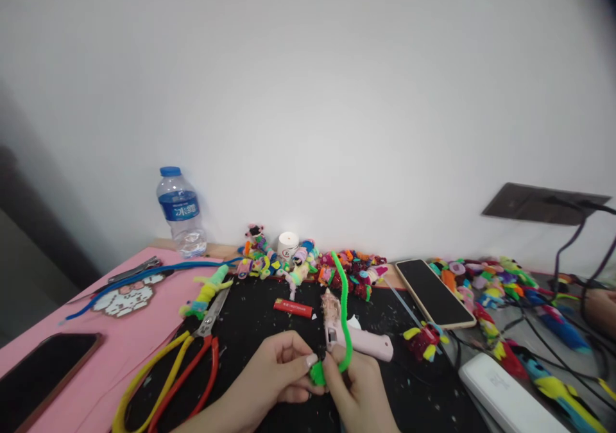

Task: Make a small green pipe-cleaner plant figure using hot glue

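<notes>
My left hand (276,375) and my right hand (353,388) meet low in the middle over a black mat (250,330). Both pinch a bright green pipe cleaner (342,317). Its lower end is wound into a small green coil (316,374) between my fingertips, and its free end curves up over the mat. Just behind my hands lies a pink glue gun (359,342).
Yellow and red scissors (178,362) and a red lighter (292,307) lie on the mat. Several pipe-cleaner figures (308,263), a water bottle (180,212), a candle (287,246), two phones (433,292) (41,365), a power bank (505,394) and cables surround it. Another person's hand (604,311) shows at the far right.
</notes>
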A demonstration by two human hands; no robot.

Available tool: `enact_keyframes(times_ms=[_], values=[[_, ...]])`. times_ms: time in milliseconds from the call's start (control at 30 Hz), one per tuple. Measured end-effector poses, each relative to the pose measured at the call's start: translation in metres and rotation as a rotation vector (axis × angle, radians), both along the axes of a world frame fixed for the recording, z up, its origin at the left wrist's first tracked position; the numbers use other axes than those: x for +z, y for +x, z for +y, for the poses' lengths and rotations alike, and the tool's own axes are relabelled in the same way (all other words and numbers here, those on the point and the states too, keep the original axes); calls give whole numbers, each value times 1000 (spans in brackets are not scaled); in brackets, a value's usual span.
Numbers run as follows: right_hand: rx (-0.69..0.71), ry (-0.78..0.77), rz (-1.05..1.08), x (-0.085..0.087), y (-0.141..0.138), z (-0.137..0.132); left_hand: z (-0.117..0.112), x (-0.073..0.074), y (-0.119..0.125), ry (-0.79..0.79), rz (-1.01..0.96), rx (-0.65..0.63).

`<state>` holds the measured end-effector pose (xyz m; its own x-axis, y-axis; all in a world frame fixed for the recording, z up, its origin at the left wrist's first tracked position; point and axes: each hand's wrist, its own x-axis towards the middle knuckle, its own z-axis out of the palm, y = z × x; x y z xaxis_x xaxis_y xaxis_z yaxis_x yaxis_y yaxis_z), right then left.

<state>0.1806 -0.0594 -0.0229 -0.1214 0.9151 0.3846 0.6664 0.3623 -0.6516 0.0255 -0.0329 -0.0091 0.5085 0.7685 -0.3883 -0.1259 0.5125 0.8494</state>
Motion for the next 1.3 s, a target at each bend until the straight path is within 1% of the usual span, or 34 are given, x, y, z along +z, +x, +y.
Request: enact_keyframes(times_ms=[100,167,267,400,500,667,867,1000,1100,1167,1200,1233,1300], values=[[-32,7,15,4,0,-2,-3,5,-1,-38,-20,1],[-52,-1,19,4,0,-2,-4,8,-1,-32,-48,-13],[-62,-23,6,4,0,-4,-4,10,-2,-23,-17,-36],[-36,-104,56,5,0,-5,-4,10,-2,-15,-10,-27],[4,-130,111,7,1,-7,-4,10,-3,-17,-24,0],[18,-98,148,8,2,-8,-3,10,-4,-13,-40,33],[97,-93,138,11,2,-6,-6,11,-5,0,-47,17],[66,-76,204,14,3,-6,-5,12,-3,37,-44,52],[35,-52,251,15,6,-6,0,11,-5,68,-32,84],[18,-53,261,15,7,-7,5,10,-8,129,18,112],[12,-59,261,15,8,-7,7,9,-10,196,77,114],[13,-67,258,15,9,-7,10,9,-13,288,160,104],[41,-86,243,16,10,-7,13,9,-18,537,344,91]])
